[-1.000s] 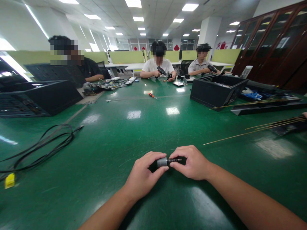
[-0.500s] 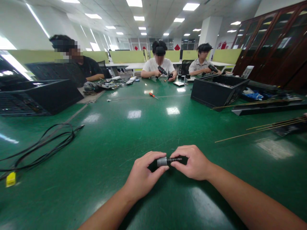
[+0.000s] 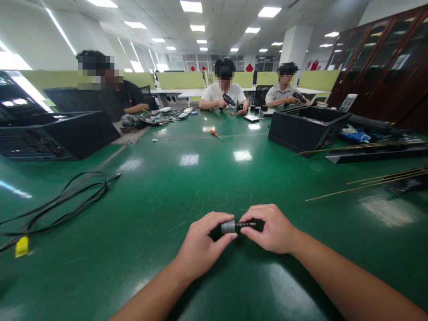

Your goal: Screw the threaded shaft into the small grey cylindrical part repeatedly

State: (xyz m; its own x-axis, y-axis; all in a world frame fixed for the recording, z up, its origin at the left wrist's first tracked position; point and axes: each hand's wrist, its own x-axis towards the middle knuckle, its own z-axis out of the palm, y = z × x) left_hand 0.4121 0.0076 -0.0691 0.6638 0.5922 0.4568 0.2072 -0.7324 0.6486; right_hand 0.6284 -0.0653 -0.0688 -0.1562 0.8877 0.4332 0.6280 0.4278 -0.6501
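A small grey cylindrical part (image 3: 228, 227) with a thin dark ridged shaft (image 3: 238, 225) lies level between my hands, just above the green table. My left hand (image 3: 199, 243) is closed on the grey body, thumb below and fingers above. From the right, the thumb and fingertips of my right hand (image 3: 274, 229) pinch around the shaft, whose narrow end shows between them. The part's exact kind cannot be made out.
Black cables (image 3: 83, 196) with a yellow tag (image 3: 22, 247) lie at left. Ahead is an orange screwdriver (image 3: 216, 134). Black computer cases (image 3: 294, 131) stand on both sides; thin rods (image 3: 351, 191) jut in at right. Three people sit across the table (image 3: 160, 178), two holding power drills.
The view has shifted slightly. The right fingertips sit a little wider apart around the shaft; both hands remain at the part.
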